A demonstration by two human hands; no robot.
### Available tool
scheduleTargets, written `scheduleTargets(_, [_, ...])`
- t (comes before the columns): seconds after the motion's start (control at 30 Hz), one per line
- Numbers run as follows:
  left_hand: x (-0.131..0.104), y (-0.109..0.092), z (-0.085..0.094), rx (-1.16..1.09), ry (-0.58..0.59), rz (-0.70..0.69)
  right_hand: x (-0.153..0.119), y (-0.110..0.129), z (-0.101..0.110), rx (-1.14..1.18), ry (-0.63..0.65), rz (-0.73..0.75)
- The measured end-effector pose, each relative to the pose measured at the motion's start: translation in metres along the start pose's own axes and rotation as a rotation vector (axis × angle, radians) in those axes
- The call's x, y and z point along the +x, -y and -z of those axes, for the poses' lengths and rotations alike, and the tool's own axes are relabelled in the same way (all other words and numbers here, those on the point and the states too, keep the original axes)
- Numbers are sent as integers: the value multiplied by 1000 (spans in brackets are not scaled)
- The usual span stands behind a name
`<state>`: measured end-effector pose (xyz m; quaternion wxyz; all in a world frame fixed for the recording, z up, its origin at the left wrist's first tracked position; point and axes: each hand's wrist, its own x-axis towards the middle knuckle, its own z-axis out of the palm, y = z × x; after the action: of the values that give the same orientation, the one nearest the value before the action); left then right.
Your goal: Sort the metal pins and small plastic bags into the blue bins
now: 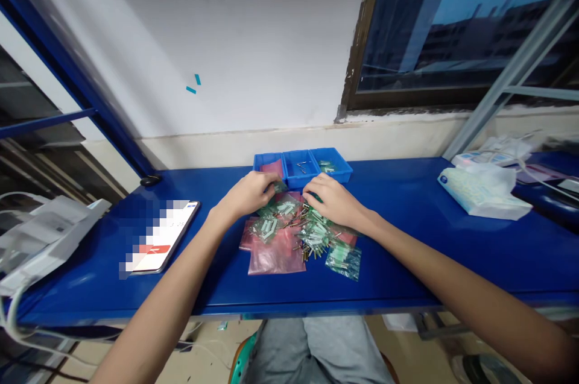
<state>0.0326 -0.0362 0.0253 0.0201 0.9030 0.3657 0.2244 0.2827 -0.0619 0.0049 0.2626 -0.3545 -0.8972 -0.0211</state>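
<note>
My left hand (252, 192) is closed, thumb and fingers pinching a small clear plastic bag (280, 187) in front of the blue bins. My right hand (337, 200) curls its fingers down at the far edge of the pile; what sits in the fingertips is hidden. Between and below the hands lie small clear bags (266, 228) of pale green-white pieces. Loose metal pins (312, 249) are heaped beside them. Pink plastic bags (277, 257) lie flat under part of the pile. One more filled clear bag (344, 260) rests at the near right.
Three joined blue bins (299, 181) stand behind the hands, holding pink plastic, a few pins and clear bags. A phone (174, 233) lies left on the blue table (407, 251). White power strips (49, 239) sit far left, a tissue pack (484, 191) at right.
</note>
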Motion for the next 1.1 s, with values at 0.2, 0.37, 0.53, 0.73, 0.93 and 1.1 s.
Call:
scheduleTargets(0.2, [1, -15, 1, -34, -198, -32, -2, 0, -1, 22, -55, -41])
scheduleTargets(0.37, [2, -30, -5, -225, -269, 21, -2, 2, -3, 80, -142, -108])
scheduleTargets(0.53, [4, -41, -17, -440, -272, 52, 1, 5, -4, 322, -207, -227])
scheduleTargets(0.73, [3, -43, -25, -382, -336, 42, 6, 6, -4, 656, -251, -340])
scheduleTargets(0.93, [1, -39, -27, -78, -305, -86, 6, 4, -1, 746, -312, -372])
scheduleTargets(1.1, [0, -36, -32, -25, -280, -87, 6, 5, 0, 787, -280, -376])
